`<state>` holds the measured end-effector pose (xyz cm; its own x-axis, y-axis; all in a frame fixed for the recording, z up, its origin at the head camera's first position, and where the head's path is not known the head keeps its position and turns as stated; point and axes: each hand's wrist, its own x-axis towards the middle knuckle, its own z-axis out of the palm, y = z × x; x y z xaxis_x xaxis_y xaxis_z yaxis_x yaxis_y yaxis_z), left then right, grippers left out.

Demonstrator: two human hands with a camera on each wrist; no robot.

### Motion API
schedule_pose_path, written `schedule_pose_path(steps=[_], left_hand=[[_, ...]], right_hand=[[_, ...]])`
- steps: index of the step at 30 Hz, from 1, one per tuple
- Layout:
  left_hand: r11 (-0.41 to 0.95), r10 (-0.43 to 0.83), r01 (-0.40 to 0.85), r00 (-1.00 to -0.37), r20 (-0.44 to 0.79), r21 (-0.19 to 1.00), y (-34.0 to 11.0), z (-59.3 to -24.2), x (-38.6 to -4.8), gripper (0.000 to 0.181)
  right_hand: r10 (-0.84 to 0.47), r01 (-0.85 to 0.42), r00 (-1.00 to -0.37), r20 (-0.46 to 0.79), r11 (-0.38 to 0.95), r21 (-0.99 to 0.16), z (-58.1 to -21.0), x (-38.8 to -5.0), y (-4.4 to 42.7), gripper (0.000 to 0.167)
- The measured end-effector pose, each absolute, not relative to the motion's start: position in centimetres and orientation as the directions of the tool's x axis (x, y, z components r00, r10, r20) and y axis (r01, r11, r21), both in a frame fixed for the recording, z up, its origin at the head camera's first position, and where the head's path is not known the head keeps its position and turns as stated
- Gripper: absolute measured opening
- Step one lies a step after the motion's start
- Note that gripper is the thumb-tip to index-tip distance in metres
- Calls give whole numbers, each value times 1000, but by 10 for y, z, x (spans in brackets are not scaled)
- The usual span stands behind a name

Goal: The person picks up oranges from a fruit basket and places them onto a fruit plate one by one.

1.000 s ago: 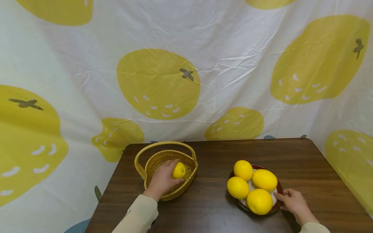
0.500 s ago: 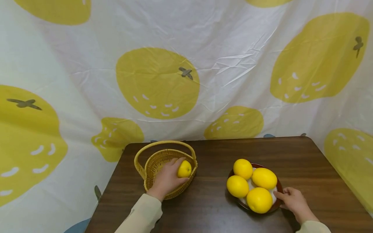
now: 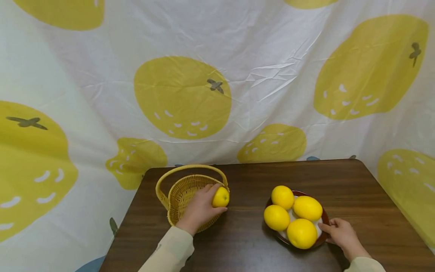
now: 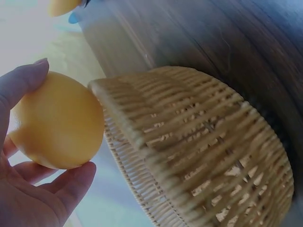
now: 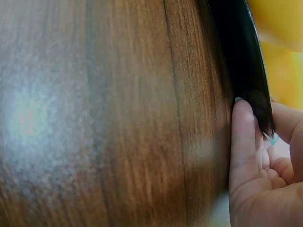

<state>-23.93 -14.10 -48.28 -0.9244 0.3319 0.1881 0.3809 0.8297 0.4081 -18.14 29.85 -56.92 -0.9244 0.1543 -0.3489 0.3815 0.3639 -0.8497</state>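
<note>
My left hand (image 3: 200, 207) grips a yellow lemon (image 3: 221, 197) at the right rim of a wicker basket (image 3: 178, 202) with an arched handle. Seen from the left wrist, thumb and fingers curl round the lemon (image 4: 61, 120), which is level with the basket's edge (image 4: 116, 101). No fruit shows in the visible part of the basket. With thumb and fingers, my right hand (image 3: 343, 236) pinches the right rim of a dark red plate (image 3: 326, 223) with a pale inside. Several lemons (image 3: 301, 233) lie in it. The right wrist view shows the dark rim (image 5: 251, 71) between thumb and fingers.
Both containers stand on a dark brown wooden table (image 3: 248, 241), the basket left and the plate right, with bare wood between them. A white curtain (image 3: 265, 49) printed with large yellow fruit hangs behind and along the sides.
My left hand has moved right with the lemon, from above the basket's inside to its right rim. The right hand still holds the plate's rim, and the plate's lemons lie as before.
</note>
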Motion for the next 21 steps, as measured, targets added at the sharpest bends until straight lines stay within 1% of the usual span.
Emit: schedule_pose_path(steps=[11,21], left_hand=[[808,367,427,-904,219,406,-127,-480,-237,76],[813,374,434,-900,222,388,-113,-480,-235,79]], right_hand=[[149,385,-923,-355,363,-849,-569,-182,299,46],[149,394,-919,-365,368,-842,-570,-183,299,53]])
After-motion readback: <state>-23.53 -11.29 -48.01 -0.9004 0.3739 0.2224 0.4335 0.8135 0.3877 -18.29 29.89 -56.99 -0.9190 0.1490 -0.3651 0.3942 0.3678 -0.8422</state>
